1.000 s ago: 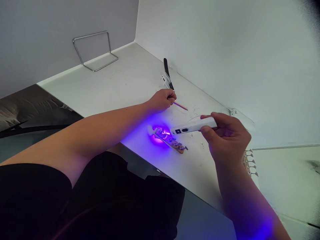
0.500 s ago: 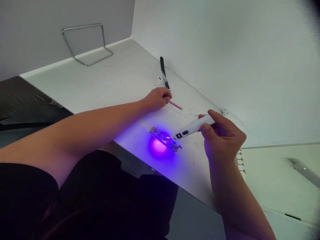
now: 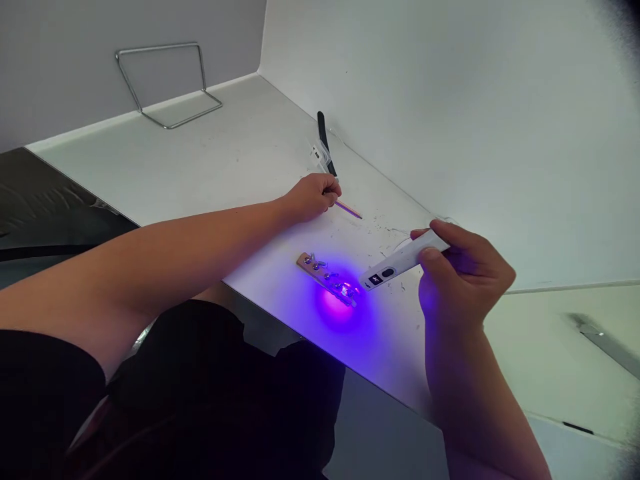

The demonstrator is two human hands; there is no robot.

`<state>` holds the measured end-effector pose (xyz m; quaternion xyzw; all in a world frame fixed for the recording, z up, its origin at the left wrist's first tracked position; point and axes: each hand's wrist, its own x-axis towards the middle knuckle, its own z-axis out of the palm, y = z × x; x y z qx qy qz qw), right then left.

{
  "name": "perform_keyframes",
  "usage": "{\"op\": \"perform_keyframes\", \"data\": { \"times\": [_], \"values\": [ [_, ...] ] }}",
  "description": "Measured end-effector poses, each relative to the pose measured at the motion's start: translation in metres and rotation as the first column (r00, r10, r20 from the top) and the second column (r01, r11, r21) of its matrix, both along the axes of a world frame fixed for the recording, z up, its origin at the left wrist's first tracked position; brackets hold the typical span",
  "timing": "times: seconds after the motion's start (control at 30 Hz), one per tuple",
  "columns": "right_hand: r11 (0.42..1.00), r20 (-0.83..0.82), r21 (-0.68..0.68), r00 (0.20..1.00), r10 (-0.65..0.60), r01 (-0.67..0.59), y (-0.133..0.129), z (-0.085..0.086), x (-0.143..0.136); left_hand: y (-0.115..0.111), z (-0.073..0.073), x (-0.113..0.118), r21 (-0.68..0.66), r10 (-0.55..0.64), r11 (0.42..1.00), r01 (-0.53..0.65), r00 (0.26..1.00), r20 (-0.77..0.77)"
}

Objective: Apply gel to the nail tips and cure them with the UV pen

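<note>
My right hand (image 3: pixel 460 273) is closed around a white handheld UV lamp (image 3: pixel 400 262) with a small display and a dark button. Its tip points left and casts purple light on the table and on a narrow strip (image 3: pixel 303 261). Small round metallic pieces and thin clear parts, hard to make out, stand along that strip. The light falls mostly on the strip's near right end; lamp and strip are apart. My left hand (image 3: pixel 315 197) rests on the table beyond the strip, fingers curled around a slim pinkish pencil-like stick (image 3: pixel 349 209) whose dark tip points right.
Behind my left hand lie a long black curved piece (image 3: pixel 323 130) and a clear-and-white item (image 3: pixel 319 155). Dark specks are scattered near the lamp. A bent metal wire stand (image 3: pixel 203 67) is at the far left. The white table (image 3: pixel 175 170) meets a wall (image 3: pixel 425 100) at the back.
My right hand has moved the lamp rightward and slightly down. The purple light has shifted from the strip's middle to its right end. My left hand has stayed almost still.
</note>
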<state>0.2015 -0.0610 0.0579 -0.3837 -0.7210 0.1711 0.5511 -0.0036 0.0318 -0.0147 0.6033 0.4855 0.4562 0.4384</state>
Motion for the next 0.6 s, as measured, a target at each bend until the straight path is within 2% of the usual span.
{"op": "perform_keyframes", "data": {
  "times": [0.23, 0.4, 0.5, 0.6],
  "values": [
    [1.000, -0.012, -0.019, 1.000, 0.007, -0.008, 0.001, -0.002, 0.001, 0.003, -0.002, -0.001, -0.026, -0.013, 1.000, 0.013, 1.000, 0.011],
    [0.999, -0.006, -0.042, 1.000, 0.000, 0.000, -0.004, 0.000, 0.006, 0.007, -0.008, -0.002, 0.002, -0.020, 1.000, 0.020, 1.000, 0.000],
    [0.998, -0.007, -0.042, 0.999, -0.052, 0.052, -0.009, 0.003, 0.009, 0.010, -0.011, -0.003, 0.023, -0.023, 0.999, 0.023, 1.000, -0.014],
    [0.989, -0.117, -0.021, 0.982, -0.147, 0.146, -0.015, 0.005, 0.010, 0.011, -0.011, -0.003, 0.024, -0.023, 0.999, 0.024, 1.000, -0.015]
  ]
}}
